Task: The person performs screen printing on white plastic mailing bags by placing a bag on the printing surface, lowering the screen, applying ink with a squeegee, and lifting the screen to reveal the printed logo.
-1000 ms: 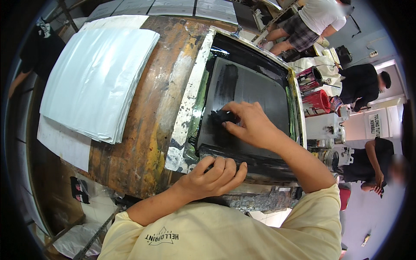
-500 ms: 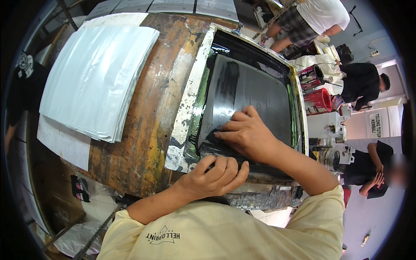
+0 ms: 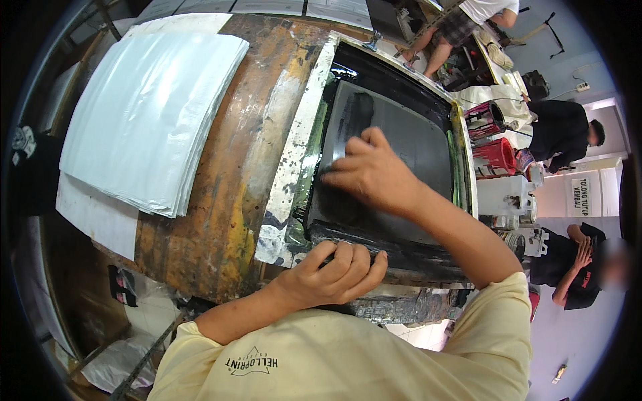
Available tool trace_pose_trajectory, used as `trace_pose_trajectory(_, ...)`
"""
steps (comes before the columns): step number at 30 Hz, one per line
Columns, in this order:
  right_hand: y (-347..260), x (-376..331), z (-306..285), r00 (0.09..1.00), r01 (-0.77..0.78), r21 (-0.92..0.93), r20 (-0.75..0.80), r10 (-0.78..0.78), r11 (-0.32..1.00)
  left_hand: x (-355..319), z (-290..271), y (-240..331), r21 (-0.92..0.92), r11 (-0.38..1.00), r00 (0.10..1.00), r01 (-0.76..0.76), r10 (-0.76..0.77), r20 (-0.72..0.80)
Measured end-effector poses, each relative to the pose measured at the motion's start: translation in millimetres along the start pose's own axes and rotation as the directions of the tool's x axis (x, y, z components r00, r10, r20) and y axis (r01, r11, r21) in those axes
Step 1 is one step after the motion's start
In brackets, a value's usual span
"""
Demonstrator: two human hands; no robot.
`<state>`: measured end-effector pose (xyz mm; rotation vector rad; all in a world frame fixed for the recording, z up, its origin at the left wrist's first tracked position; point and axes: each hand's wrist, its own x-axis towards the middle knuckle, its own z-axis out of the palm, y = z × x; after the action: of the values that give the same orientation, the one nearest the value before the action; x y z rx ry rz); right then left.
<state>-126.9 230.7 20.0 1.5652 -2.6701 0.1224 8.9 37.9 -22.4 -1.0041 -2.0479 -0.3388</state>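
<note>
A screen-printing frame [image 3: 289,170] with a pale, ink-spotted wooden border lies on the worn table. Its grey mesh [image 3: 418,150] is smeared with black, darkest along the near side and in a streak further off. Over the left part of the mesh is my right hand [image 3: 374,174], its fingers pinched on a small black rag that is mostly hidden and blurred now. My left hand [image 3: 338,267] rests at the frame's near edge with curled fingers; something dark shows between them, but I cannot make out what.
On the stained wooden table [image 3: 221,167], a stack of white sheets [image 3: 150,120] lies to the left. Beyond the frame's right side stand a red bucket [image 3: 496,157], a white container [image 3: 501,194] and several jars. Other people stand along the right and at the far side.
My right hand has moved away from me and slightly left over the mesh, leaving a darker smear nearer me. My left hand stays at the near edge. A person at the far side has shifted.
</note>
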Motion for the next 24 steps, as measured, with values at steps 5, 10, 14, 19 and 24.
trace_pose_trajectory(5, -25, -4, 1, 0.994, 0.098, 0.094, 0.047, -0.103, 0.991, -2, -1, -2, -0.004, 1.0, 1.0, -0.026, 0.026, 0.016)
trace_pose_trajectory(10, 3, 0, 7, 0.999, -0.031, 0.007, -0.009, 0.031, 0.999, 0, -4, -2, -0.006, 1.0, 0.998, -0.026, 0.027, 0.058)
trace_pose_trajectory(14, -22, -10, 5, 0.998, 0.064, 0.212, -0.022, -0.06, 0.975, -2, -3, -1, -0.014, 1.0, 0.997, -0.025, 0.026, 0.073)
trace_pose_trajectory(19, 2, -14, 5, 0.995, -0.1, 0.005, -0.026, 0.1, 0.995, 5, -6, -8, -0.003, 0.999, 0.997, -0.053, 0.053, 0.052)
trace_pose_trajectory(24, 9, -18, 24, 0.997, 0.006, -0.011, -0.074, -0.007, 1.0, -3, -7, -3, -0.013, 0.999, 0.993, -0.049, 0.05, 0.108)
